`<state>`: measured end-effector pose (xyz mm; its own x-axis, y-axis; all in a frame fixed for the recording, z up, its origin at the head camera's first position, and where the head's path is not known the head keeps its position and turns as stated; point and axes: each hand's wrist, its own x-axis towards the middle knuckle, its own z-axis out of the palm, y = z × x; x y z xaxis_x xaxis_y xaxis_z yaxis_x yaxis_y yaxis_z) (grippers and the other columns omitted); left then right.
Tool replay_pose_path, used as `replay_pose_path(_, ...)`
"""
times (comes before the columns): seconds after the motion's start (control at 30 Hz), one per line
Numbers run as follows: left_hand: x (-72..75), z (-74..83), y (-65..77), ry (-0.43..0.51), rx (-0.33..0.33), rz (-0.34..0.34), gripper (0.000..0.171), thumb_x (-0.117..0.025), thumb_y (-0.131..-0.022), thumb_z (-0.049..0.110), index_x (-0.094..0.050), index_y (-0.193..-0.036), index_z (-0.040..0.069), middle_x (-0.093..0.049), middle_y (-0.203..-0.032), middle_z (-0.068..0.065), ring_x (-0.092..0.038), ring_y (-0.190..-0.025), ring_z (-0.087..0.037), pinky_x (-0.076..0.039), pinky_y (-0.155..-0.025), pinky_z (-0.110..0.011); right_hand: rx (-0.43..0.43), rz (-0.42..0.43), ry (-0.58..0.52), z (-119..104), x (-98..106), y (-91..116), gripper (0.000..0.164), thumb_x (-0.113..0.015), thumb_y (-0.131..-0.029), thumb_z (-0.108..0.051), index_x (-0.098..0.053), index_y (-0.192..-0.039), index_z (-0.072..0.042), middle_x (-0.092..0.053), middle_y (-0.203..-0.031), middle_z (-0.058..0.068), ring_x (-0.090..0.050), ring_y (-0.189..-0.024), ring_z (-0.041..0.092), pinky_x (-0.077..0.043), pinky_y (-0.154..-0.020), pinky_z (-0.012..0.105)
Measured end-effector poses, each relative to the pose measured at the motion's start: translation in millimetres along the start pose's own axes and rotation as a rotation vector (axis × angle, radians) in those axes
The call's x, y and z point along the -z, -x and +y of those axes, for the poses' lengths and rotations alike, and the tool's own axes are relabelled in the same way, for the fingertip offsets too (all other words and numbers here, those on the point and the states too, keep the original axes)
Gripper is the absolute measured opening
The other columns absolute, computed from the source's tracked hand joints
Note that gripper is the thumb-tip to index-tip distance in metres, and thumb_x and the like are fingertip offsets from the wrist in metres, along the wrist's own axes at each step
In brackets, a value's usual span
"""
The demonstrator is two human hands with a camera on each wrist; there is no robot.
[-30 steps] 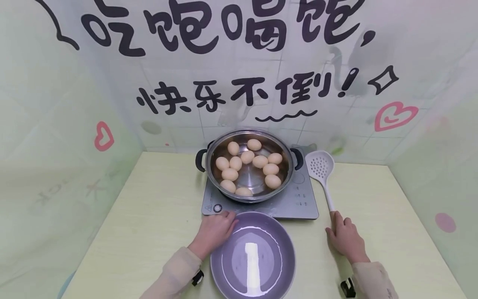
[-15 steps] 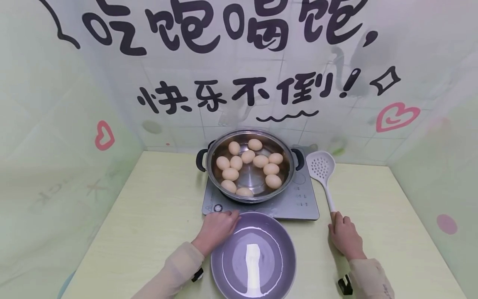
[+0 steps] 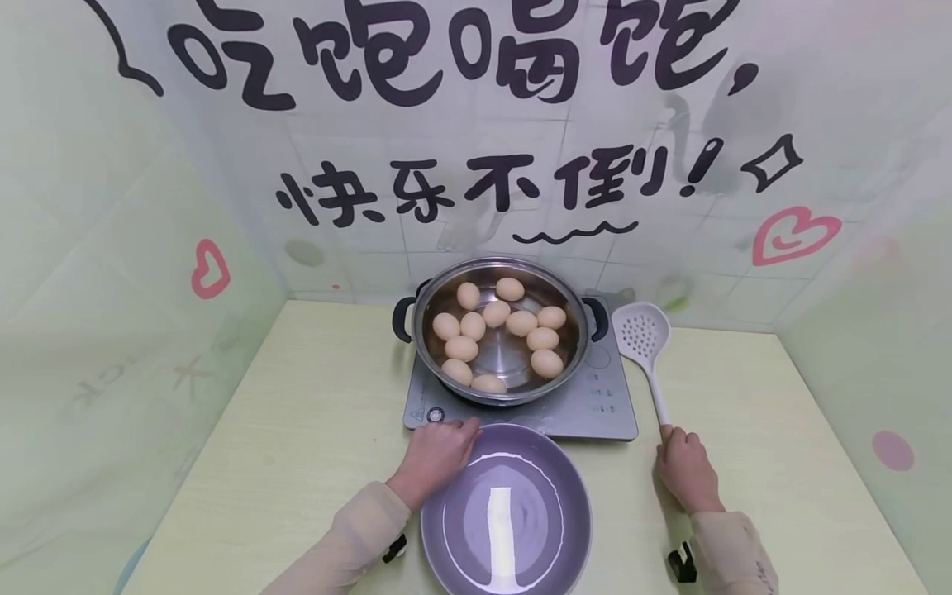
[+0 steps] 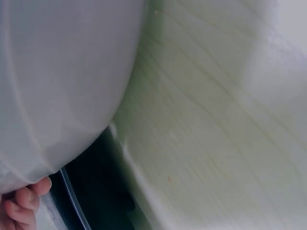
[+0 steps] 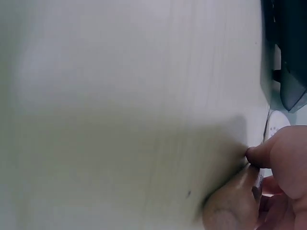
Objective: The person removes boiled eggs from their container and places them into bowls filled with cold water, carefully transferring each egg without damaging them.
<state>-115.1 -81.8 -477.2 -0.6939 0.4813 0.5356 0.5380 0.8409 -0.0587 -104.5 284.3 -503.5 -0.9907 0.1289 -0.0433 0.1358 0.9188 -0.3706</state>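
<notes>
My left hand (image 3: 435, 459) grips the upper left rim of a deep purple-grey plate (image 3: 546, 496). Its fingertips (image 4: 41, 186) show against the plate's edge in the left wrist view. On the right, my right hand (image 3: 687, 471) holds the handle of a white slotted skimmer (image 3: 641, 332), whose perforated head lies at the back right. The right wrist view shows the thumb and fingers around its brown handle end (image 5: 235, 201). A steel pot (image 3: 498, 357) holds several brown eggs (image 3: 546, 364), apparently in water, beyond the plate and away from both hands.
The pot stands on a flat grey induction cooker (image 3: 617, 420), its two black handles (image 3: 402, 319) sticking out sideways. A pale wooden table (image 3: 297, 397) lies beneath everything. Printed sheets (image 3: 446, 231) with lettering and hearts close off the back and sides.
The right hand has shifted very slightly on the skimmer's handle. The left hand stays at the plate's rim. The head view has moved a little; plate, pot and skimmer stay in place.
</notes>
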Motion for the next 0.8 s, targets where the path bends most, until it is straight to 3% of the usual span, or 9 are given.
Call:
replay_pose_path(0.33,-0.4,3.2,-0.8,-0.012,0.001,0.015,0.017,-0.063,-0.078,0.02,-0.048,-0.072,0.013,-0.05,-0.05,0.002,-0.044,-0.035,-0.017,-0.027,-0.031,-0.029,-0.013,0.03,-0.007,-4.1,1.2,-1.7,0.019,-0.042,-0.088,-0.004,-0.041,-0.086,0.015,-0.04,-0.072,0.026,-0.047,-0.056,0.035,-0.041,-0.045,0.044)
replay_pose_path(0.57,0.7,4.4,-1.0,-0.015,0.015,-0.003,0.015,-0.06,-0.079,0.02,-0.048,-0.072,0.013,-0.051,-0.051,0.001,-0.045,-0.036,-0.018,-0.028,-0.031,-0.029,-0.086,-0.003,-0.047,-6.8,2.3,-4.9,0.036,-0.022,-0.097,-0.018,-0.035,-0.083,0.012,-0.035,-0.074,0.025,-0.044,-0.052,0.033,-0.039,-0.045,0.042)
replay_pose_path(0.8,0.7,5.0,-0.7,-0.019,0.013,0.003,0.017,-0.064,-0.078,0.018,-0.048,-0.072,0.013,-0.05,-0.05,0.001,-0.044,-0.035,-0.017,-0.028,-0.032,-0.029,-0.103,-0.075,-0.049,-10.3,8.2,-11.0,0.027,-0.03,-0.091,-0.01,-0.038,-0.087,0.015,-0.036,-0.073,0.023,-0.042,-0.057,0.03,-0.039,-0.046,0.038)
